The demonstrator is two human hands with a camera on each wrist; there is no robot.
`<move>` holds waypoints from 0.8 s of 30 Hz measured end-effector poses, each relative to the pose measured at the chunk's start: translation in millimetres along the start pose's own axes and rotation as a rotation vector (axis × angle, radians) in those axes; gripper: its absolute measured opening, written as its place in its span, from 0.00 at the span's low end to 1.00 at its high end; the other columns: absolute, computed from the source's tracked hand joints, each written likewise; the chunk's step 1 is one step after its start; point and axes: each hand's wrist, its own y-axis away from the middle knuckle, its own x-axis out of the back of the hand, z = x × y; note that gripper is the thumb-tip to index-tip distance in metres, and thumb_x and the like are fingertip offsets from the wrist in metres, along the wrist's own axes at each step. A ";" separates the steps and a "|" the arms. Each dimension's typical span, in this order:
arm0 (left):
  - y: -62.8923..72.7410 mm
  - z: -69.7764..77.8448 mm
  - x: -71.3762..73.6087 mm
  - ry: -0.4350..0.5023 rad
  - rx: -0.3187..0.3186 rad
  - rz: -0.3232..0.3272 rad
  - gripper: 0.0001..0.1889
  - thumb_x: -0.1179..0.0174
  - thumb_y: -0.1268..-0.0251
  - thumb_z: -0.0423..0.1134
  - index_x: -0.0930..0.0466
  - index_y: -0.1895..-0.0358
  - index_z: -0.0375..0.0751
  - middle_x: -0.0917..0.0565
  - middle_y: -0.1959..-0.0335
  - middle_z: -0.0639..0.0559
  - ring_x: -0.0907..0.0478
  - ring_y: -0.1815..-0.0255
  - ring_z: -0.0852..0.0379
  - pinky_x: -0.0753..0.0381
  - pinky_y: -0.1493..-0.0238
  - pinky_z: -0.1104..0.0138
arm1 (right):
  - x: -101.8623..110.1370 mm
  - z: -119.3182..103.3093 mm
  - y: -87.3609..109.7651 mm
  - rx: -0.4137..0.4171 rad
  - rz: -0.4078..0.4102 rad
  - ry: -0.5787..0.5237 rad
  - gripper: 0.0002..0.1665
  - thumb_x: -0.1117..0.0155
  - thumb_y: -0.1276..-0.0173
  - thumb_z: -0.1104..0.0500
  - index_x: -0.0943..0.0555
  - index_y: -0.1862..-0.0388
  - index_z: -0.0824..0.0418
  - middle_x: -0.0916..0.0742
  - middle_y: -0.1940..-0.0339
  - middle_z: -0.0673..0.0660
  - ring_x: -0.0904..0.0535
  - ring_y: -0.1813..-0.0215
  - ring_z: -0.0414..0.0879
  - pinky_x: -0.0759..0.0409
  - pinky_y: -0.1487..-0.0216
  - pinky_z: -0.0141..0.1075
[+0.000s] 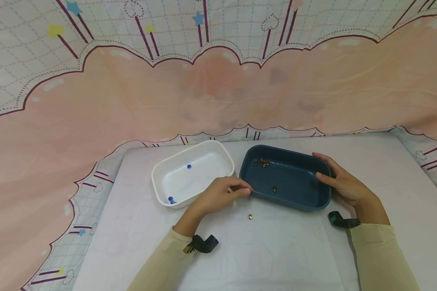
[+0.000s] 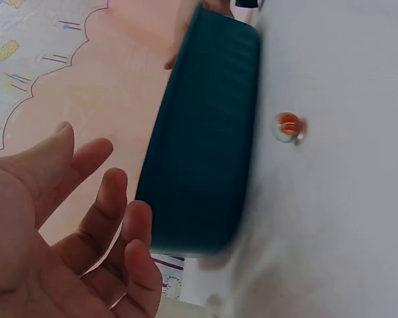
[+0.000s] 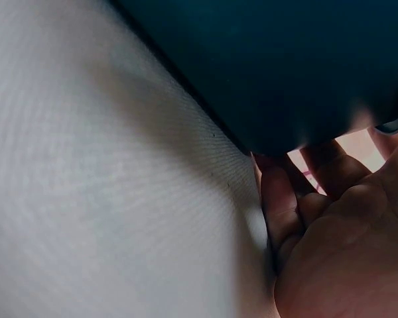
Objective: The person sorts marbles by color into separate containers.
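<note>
My right hand (image 1: 349, 186) grips the right end of a dark blue tray (image 1: 295, 182), thumb over the rim and fingers around the outside. In the right wrist view, its fingers (image 3: 278, 192) lie low against the tray's end. My left hand (image 1: 220, 196) is at the tray's near left corner, fingertips right at the rim. The left wrist view shows that hand (image 2: 66, 252) with fingers loosely bent and nothing in them. Several amber glass beads (image 1: 264, 163) cluster at the tray's far left, and one bead (image 1: 274, 189) lies nearer its front wall. Another amber bead (image 1: 250, 217) lies on the table before the tray.
Left of the blue tray stands a white tray (image 1: 154, 182), partly behind my left hand. It holds a blue bead (image 1: 189, 166) near its middle and more blue beads (image 1: 170, 199) in its near left corner. A white cloth (image 1: 276, 254) covers the table, and a patterned curtain (image 1: 160, 97) hangs behind.
</note>
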 end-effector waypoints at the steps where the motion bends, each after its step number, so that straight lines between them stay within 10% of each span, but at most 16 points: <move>1: 0.8 -1.4 -0.6 -0.008 -0.002 -0.007 0.12 0.40 0.25 0.49 0.12 0.48 0.52 0.14 0.54 0.63 0.21 0.55 0.62 0.19 0.54 0.67 | -0.1 -0.1 0.1 0.000 0.000 -0.002 0.43 0.45 0.20 0.62 0.52 0.15 0.42 0.59 0.14 0.62 0.66 0.17 0.68 0.65 0.26 0.75; 24: 9.0 -28.4 -21.0 -0.152 -0.096 -0.131 0.12 0.31 0.34 0.49 0.10 0.50 0.57 0.20 0.47 0.59 0.30 0.42 0.62 0.30 0.40 0.63 | -1.2 -2.0 1.7 -0.009 -0.003 -0.002 0.43 0.45 0.20 0.62 0.53 0.15 0.42 0.61 0.14 0.61 0.68 0.17 0.68 0.65 0.26 0.76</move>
